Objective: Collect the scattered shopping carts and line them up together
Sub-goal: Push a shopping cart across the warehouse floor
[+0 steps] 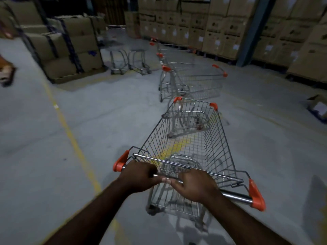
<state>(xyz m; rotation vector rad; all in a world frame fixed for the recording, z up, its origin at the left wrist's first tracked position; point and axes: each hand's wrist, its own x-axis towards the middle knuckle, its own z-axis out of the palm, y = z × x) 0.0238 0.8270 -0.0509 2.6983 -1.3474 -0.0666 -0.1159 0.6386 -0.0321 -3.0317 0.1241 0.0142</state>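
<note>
A wire shopping cart (217,138) with orange corner caps stands right in front of me on the concrete floor. My left hand (139,175) grips its metal handle bar (235,195) near the left orange end. Just to the right, my right hand (196,185) grips the same bar near its middle. Ahead of the cart's nose stands a line of nested carts (191,76) with orange handle ends, running toward the back wall. Two more carts (131,55) stand further back on the left, blurred.
Strapped cardboard boxes (70,48) are stacked on a pallet at the left. A wall of stacked cartons (221,29) runs along the back and right, with a blue steel column (254,32). A yellow floor line (70,135) runs on the left. Another person's foot (7,75) shows at the far left.
</note>
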